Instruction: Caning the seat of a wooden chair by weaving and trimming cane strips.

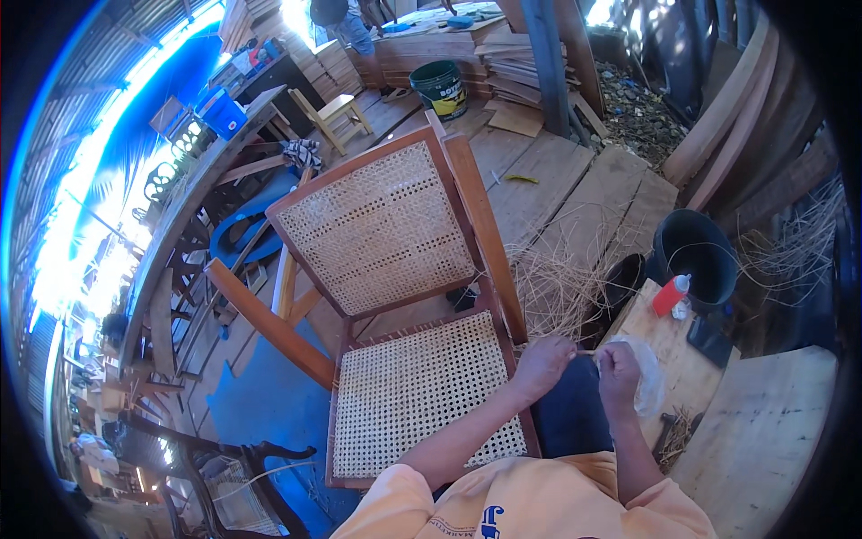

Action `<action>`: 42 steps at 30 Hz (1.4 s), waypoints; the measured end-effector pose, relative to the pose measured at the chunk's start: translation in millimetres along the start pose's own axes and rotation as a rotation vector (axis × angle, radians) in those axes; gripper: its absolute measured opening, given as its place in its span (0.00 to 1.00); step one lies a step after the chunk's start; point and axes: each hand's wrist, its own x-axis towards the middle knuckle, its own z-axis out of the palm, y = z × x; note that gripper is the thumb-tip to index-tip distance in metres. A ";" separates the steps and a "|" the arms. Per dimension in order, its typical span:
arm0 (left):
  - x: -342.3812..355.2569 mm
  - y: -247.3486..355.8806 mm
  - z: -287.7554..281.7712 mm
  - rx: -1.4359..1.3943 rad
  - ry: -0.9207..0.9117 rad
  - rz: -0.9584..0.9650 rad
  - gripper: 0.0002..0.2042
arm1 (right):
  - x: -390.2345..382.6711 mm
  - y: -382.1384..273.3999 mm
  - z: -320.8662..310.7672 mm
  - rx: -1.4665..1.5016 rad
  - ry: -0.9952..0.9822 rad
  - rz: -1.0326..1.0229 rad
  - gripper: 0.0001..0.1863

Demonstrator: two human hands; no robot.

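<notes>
Peach shirt (561,494), blue lettering (490,521), labelled green bucket (440,83), hands (543,366) pinching strand (586,352)

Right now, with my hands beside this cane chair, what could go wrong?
The thin strand between your left hand and right hand could snap if pulled hard. The loose strands tangled on the floor might snag a foot. The red bottle beside the dark bucket could get knocked over.

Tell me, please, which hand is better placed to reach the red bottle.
The right hand, I think: it is nearer the red bottle, while the left hand is farther off, near the chair seat. Both hands look pinched shut, though.
</notes>
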 end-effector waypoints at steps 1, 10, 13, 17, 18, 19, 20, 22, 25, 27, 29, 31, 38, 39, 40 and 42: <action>-6.4 0.8 1.8 0.073 0.025 -0.013 0.10 | -0.3 -2.7 3.9 -0.091 -0.014 -0.144 0.01; -24.1 45.5 -41.8 -0.398 -0.339 -0.237 0.09 | 3.0 6.0 -18.7 0.698 -0.285 0.955 0.06; -33.9 50.2 -47.3 -0.368 -0.247 -0.152 0.07 | -0.7 -5.3 -20.1 0.880 -0.328 0.999 0.06; -40.0 11.1 -30.4 -0.099 -0.135 -0.004 0.06 | -9.0 -19.6 -10.9 0.451 -0.330 0.504 0.06; -40.6 9.8 -25.9 -0.067 -0.058 -0.053 0.06 | -12.5 -23.6 -7.9 0.413 -0.344 0.381 0.06; -42.6 8.8 -23.5 -0.034 0.020 -0.101 0.05 | -13.6 -26.6 -6.6 0.415 -0.346 0.375 0.06; -43.3 12.1 -23.1 -0.038 0.023 -0.101 0.05 | -13.8 -27.5 -6.1 0.469 -0.312 0.447 0.06; -45.3 23.1 -22.8 -0.272 0.083 -0.308 0.05 | -8.8 -28.3 -6.8 0.517 -0.277 0.518 0.06; -53.0 37.0 -26.4 -0.379 0.073 -0.359 0.05 | -1.9 -27.4 -12.3 0.619 -0.232 0.699 0.06; -57.7 44.2 -32.2 -0.373 0.030 -0.340 0.06 | -4.0 -17.9 -11.0 0.699 -0.229 0.780 0.06; -59.0 46.6 -37.4 -0.367 -0.016 -0.318 0.06 | -7.5 -14.7 -10.7 0.694 -0.247 0.808 0.06; -56.7 46.1 -40.8 -0.277 -0.073 -0.291 0.08 | -11.5 -10.0 -10.5 0.688 -0.260 0.834 0.07; -53.1 38.4 -32.0 -0.116 -0.057 -0.403 0.08 | -20.4 -9.3 -5.4 0.639 -0.210 0.802 0.07; -53.2 37.4 -27.9 -0.104 0.000 -0.435 0.08 | -21.7 -9.8 -5.3 0.614 -0.226 0.788 0.07; -53.5 37.2 -24.8 -0.091 0.057 -0.467 0.08 | -22.3 -9.6 -5.3 0.614 -0.225 0.787 0.07; -56.2 38.9 -20.1 -0.140 0.039 -0.430 0.08 | -24.6 -7.7 -4.4 0.611 -0.149 0.770 0.06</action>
